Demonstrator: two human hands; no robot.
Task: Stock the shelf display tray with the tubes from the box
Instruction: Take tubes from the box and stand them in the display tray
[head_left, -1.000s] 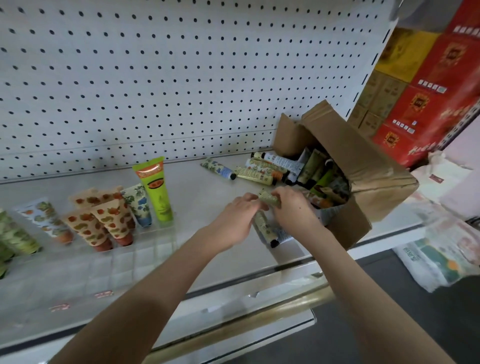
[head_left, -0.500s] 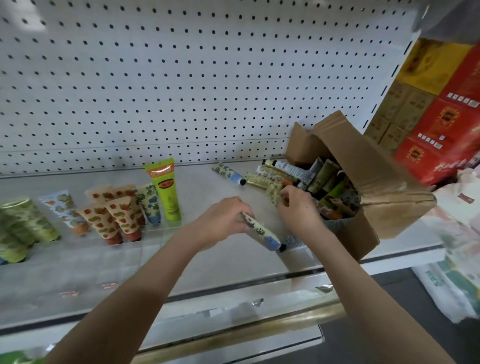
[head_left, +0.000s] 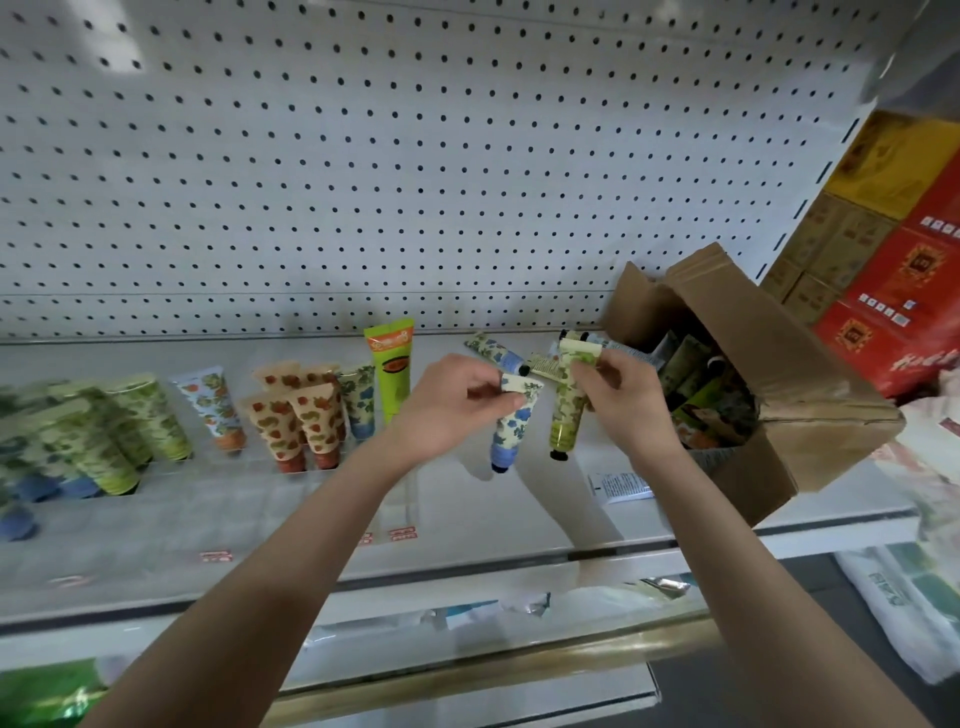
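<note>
left hand (head_left: 457, 402) pinching blue-flowered tube (head_left: 514, 421), cap down

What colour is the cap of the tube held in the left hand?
Blue cap on the cream, blue-flowered plastic tube; head view shows it best.

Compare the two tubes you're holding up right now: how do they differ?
The blue-flowered tube, held by the left hand, shows blue blossoms on cream. The green-printed tube, held by the right hand, shows green foliage. The blue-flowered tube's bottom end is blue, while the green-printed tube's is olive with a black cap. Both are slim, hang cap-down and are pinched near the crimped top.
</note>
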